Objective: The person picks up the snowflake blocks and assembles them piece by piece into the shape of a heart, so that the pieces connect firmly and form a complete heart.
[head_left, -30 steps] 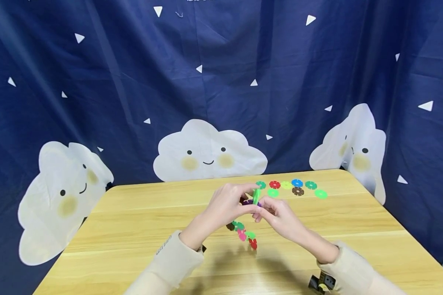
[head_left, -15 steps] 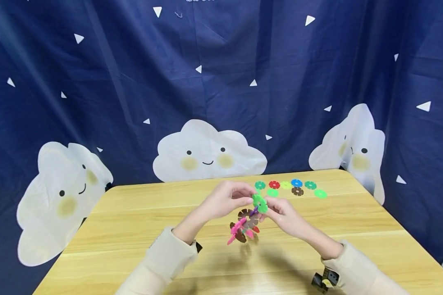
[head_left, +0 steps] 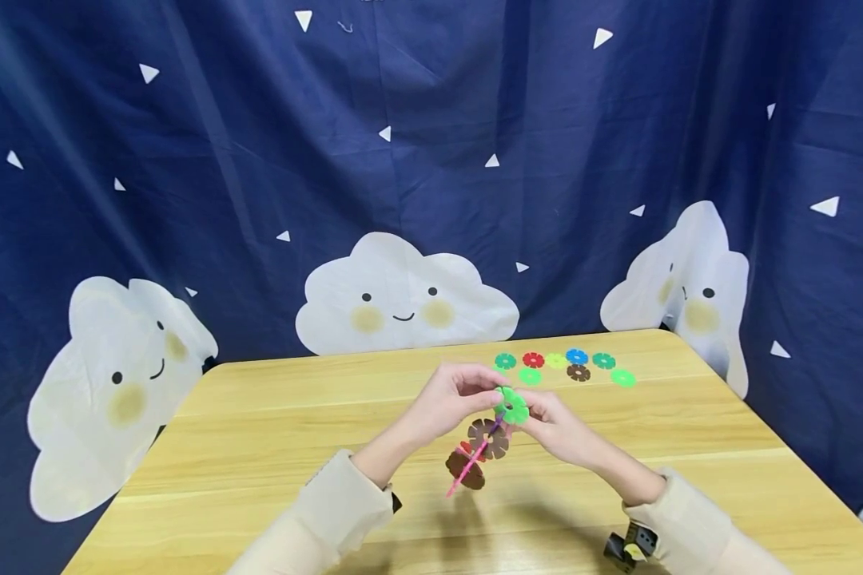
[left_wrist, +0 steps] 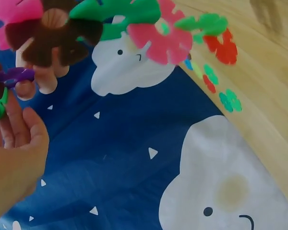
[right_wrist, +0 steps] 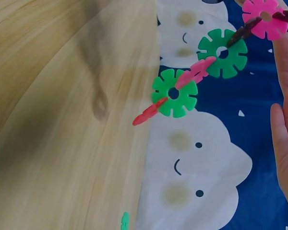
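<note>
In the head view my left hand [head_left: 460,402] pinches the left edge of a bright green notched disc [head_left: 512,407], a flat interlocking building piece. My right hand [head_left: 562,427] is at the other side, its fingers on the purple disc [left_wrist: 12,75] that joins the green one. From these hangs a chain of slotted discs above the table: a brown disc [head_left: 487,439], a pink disc [head_left: 467,469] seen edge-on, and another brown one [head_left: 466,471]. The right wrist view shows the chain's far end, with green discs [right_wrist: 174,93] and a red disc [right_wrist: 150,111]. The right fingertips are partly hidden.
Loose discs lie in two rows at the table's back right, among them a blue disc [head_left: 577,357], a red disc [head_left: 534,360] and a brown disc [head_left: 578,373]. The wooden table [head_left: 259,447] ends at a dark blue curtain [head_left: 431,160] with cloud prints.
The bright green disc has turned from edge-on to face the head camera and sits slightly lower and to the right. The hanging chain has swung round below the hands, its brown discs now showing.
</note>
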Demonstrator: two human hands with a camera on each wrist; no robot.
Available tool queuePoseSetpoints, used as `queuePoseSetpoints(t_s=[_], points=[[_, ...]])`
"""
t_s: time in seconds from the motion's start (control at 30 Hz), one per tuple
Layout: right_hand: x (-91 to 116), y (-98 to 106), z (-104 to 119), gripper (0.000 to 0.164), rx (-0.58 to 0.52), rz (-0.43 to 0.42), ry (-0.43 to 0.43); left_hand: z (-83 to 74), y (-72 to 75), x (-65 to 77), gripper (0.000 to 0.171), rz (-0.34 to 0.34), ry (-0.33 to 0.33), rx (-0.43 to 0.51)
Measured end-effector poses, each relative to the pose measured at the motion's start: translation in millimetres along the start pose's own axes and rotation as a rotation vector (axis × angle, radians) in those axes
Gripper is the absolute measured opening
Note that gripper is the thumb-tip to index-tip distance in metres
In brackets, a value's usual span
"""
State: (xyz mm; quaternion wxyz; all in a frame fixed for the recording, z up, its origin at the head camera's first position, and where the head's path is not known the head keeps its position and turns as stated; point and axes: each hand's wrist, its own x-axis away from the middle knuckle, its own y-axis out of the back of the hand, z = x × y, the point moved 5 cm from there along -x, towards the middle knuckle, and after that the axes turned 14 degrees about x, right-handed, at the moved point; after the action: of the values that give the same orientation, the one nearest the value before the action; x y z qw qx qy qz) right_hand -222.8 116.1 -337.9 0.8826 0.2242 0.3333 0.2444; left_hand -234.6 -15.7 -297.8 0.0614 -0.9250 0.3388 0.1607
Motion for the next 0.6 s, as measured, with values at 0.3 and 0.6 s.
queuePoseSetpoints(t_s=[0.3, 0.6], points=[[-3.6, 11.7, 8.5, 0.019, -0.05, -0.088, -0.021, -3.2, 10.0, 2.0, 0.015, -0.152, -0.046, -0.075], [-7.3, 46.7, 46.2, 0.029, -0.169, -0.307, 0.144, -4.5, 23.7, 3.3, 0.015, -0.29, 0.005, -0.08]])
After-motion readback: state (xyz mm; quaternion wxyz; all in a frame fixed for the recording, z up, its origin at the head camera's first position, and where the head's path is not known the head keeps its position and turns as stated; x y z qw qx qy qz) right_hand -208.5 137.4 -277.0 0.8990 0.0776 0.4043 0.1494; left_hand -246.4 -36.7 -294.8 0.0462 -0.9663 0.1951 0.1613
